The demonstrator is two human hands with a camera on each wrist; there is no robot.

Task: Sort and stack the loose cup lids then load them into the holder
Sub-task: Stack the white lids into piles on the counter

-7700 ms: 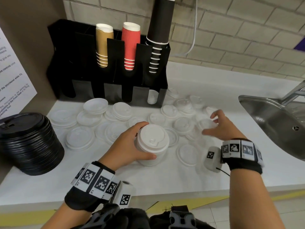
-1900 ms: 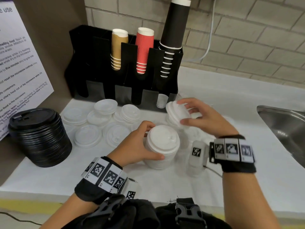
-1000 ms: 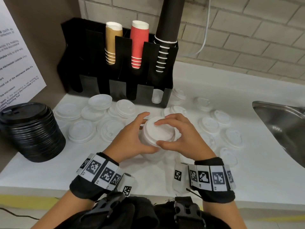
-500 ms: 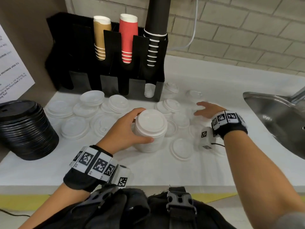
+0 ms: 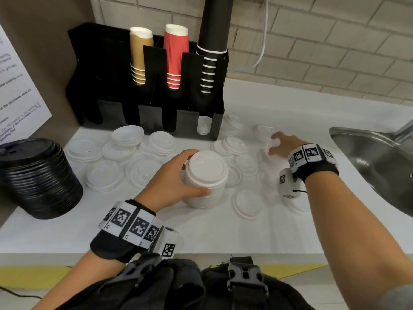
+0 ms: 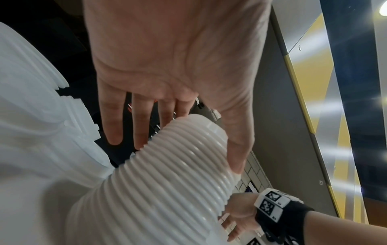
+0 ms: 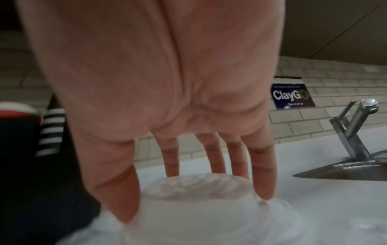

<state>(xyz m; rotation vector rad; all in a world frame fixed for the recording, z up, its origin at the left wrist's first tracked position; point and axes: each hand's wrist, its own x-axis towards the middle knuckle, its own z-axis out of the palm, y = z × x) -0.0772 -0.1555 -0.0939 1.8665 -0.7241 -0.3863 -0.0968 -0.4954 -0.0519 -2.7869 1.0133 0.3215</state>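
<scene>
A tall stack of white cup lids stands on the white counter in the middle. My left hand grips it from the left, thumb in front and fingers behind; the left wrist view shows the palm against the ribbed stack. My right hand reaches out to the right of the black holder and pinches one loose white lid. In the right wrist view its thumb and fingers straddle that lid. Many loose white lids lie scattered in front of the holder.
The holder carries brown, red and black cup stacks. A pile of black lids stands at the left edge. A steel sink with its tap is at the right. A notice hangs on the left.
My right hand left the top of the stack, reached right and back, and now closes on a loose lid there. The left hand has kept hold of the stack.
</scene>
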